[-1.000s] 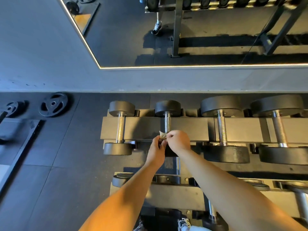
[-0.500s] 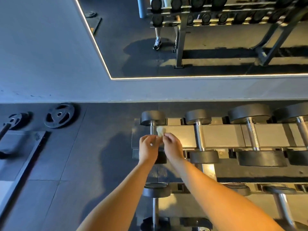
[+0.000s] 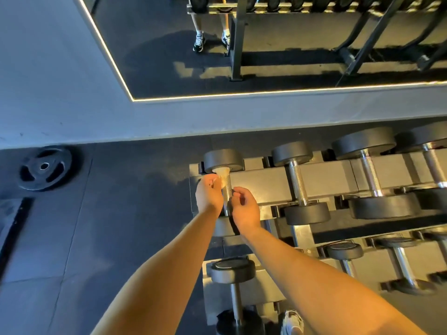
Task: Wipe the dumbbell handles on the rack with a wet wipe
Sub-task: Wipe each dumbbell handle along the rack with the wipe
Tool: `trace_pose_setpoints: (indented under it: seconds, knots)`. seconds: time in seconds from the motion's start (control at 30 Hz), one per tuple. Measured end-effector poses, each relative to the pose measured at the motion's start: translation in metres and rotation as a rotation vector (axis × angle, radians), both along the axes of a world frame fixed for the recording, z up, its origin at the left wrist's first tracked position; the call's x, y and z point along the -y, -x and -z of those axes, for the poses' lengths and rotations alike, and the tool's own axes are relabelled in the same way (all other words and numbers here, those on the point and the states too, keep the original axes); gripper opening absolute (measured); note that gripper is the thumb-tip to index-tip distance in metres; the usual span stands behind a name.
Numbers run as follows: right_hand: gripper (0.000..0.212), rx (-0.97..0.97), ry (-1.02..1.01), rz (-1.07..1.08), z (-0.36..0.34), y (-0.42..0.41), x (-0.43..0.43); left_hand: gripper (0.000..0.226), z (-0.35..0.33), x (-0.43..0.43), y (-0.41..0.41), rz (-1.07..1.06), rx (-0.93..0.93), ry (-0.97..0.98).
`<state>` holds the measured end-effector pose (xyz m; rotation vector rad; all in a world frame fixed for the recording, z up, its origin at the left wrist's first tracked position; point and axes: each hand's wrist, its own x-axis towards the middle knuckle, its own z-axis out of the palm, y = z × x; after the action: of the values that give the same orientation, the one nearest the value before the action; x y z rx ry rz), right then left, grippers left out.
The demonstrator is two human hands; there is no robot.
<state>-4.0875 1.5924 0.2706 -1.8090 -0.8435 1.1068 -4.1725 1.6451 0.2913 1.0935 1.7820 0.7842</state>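
The leftmost dumbbell on the top tier of the rack has a chrome handle. A pale wet wipe is wrapped on the far end of that handle, just under the far head. My left hand pinches the wipe against the handle from the left. My right hand hovers at the handle's right side with loosely curled fingers and holds nothing. The near head of this dumbbell is hidden behind my wrists.
More dumbbells lie to the right on the top tier, and smaller ones on the lower tier. A weight plate leans on the floor at left. A wall mirror stands behind the rack. My shoe shows below.
Both hands left the second dumbbell's handle and moved to the leftmost one. The wipe now sits at that handle's far end in my left hand, and my right hand has let go.
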Motion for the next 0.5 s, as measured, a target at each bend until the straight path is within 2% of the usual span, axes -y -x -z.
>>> trace_pose_setpoints:
  seconds: [0.07,0.13,0.37,0.5]
  knots:
    - [0.021,0.04,-0.005,0.012,0.006,0.002,0.0,0.008,0.001,-0.009,-0.002,-0.007,0.101,-0.03]
    - [0.022,0.08,-0.002,0.011,0.008,0.003,0.001,0.009,0.004,-0.009,-0.002,0.027,0.143,-0.023]
    - [0.023,0.111,0.005,0.034,0.005,0.004,0.002,0.015,0.016,0.025,0.011,0.222,-0.032,-0.027]
    - [0.024,0.041,0.01,0.088,0.005,0.006,0.002,0.018,0.008,0.016,0.016,0.125,0.002,-0.017]
